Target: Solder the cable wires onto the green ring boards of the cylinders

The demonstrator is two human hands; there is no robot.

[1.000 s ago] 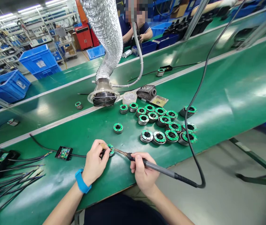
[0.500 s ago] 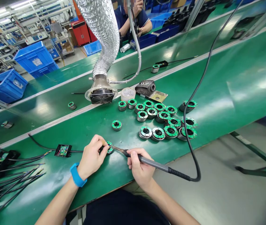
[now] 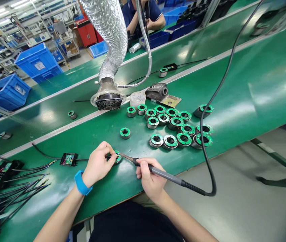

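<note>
My right hand (image 3: 151,176) grips a soldering iron (image 3: 167,175) like a pen, its tip pointing left at the edge of a stator with a green ring board (image 3: 118,157). Whether the tip touches the board I cannot tell. My left hand (image 3: 101,161) is pinched at the stator's left side on a thin wire, mostly hidden by the fingers. A black cable (image 3: 82,159) runs from under this hand to a small circuit board in a black case (image 3: 68,159). A blue band circles my left wrist.
Several similar stators (image 3: 170,142) stand beyond my right hand. A fume duct with a fan (image 3: 109,101) hangs ahead, beside a white tape roll (image 3: 137,98) and an iron stand (image 3: 158,91). Cabled boards (image 3: 4,181) lie left. The iron's cord (image 3: 210,168) loops right. A person (image 3: 155,20) sits opposite.
The soldering iron's tip has lifted slightly from the stator's board. My left hand's fingers have shifted a little at the wire. The camera view has moved slightly.
</note>
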